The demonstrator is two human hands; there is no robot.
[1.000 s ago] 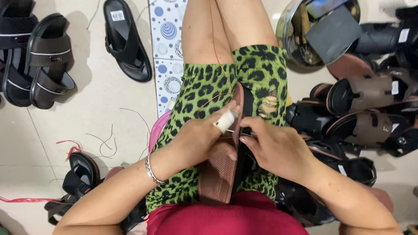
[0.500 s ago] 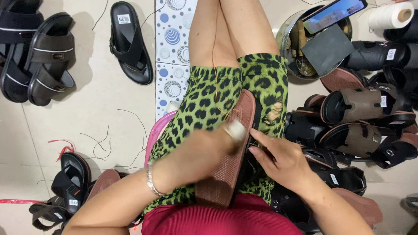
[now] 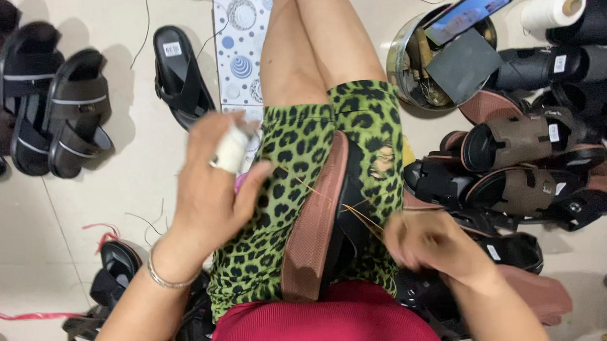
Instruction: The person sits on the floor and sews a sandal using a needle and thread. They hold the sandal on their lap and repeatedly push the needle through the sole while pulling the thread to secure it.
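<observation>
Since the earlier frame the left hand (image 3: 219, 188) has lifted off the sandal (image 3: 324, 241) and drawn out to its left, while the right hand (image 3: 429, 243) has dropped back to the sandal's right edge; a taut thread (image 3: 318, 190) now spans between them.

Left of the sandal, dark finished sandals (image 3: 55, 113) lie on the floor tiles (image 3: 114, 199), with a single black one (image 3: 180, 77) nearer. The left hand, a white wrap (image 3: 231, 150) on one finger and a bangle (image 3: 161, 275) at the wrist, has its fingers pinched together on the thread end.

The sandal, brown-soled with black straps, rests tilted on its edge across the lap on green leopard-print shorts (image 3: 302, 136).

To its right, the right hand is motion-blurred; fingers appear curled, but whether they grip thread or a needle cannot be told. Beyond it lie stacked sandals (image 3: 514, 161), a metal bowl (image 3: 408, 57) holding a phone (image 3: 467, 10), and a thread spool (image 3: 552, 9).

Judgement: a stitch is being pulled tight. The next move calls for re-entering the sole edge while keeping tension.
</observation>
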